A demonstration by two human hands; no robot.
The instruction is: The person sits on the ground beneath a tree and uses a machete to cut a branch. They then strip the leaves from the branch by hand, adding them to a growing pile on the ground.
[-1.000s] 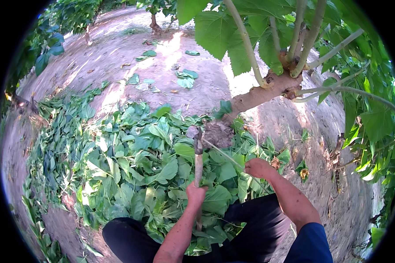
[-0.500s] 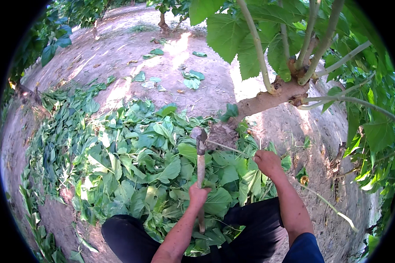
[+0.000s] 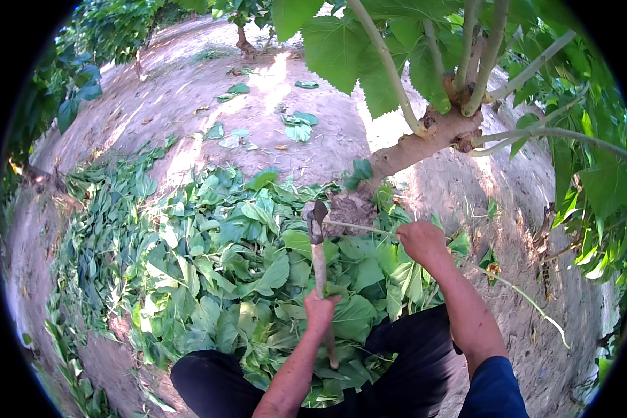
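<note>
My left hand (image 3: pixel 319 311) is wrapped round the wooden handle of a hatchet-like tool (image 3: pixel 319 261). Its dark metal head points up and away from me, over the leaf pile; the exact blade shape is hard to make out. In my closed right hand (image 3: pixel 422 240) is a thin, bare pale stem (image 3: pixel 362 227). One end reaches left to the tool's head, and a greenish length runs out behind my wrist to the lower right. Beneath both hands lies a broad pile of cut green leaves (image 3: pixel 258 272).
Just ahead, a leaning tree trunk (image 3: pixel 414 152) rises to the right, with several branches (image 3: pixel 491 56) and large leaves overhead. My bent knees (image 3: pixel 212 380) are at the pile's near edge. Dry soil (image 3: pixel 313 157) with scattered leaves stretches beyond, toward another small tree (image 3: pixel 245 43).
The view has shifted slightly. My right hand has moved a little up with the stem, and the tool's head has turned so more of its dark side shows. Both grips are unchanged.
</note>
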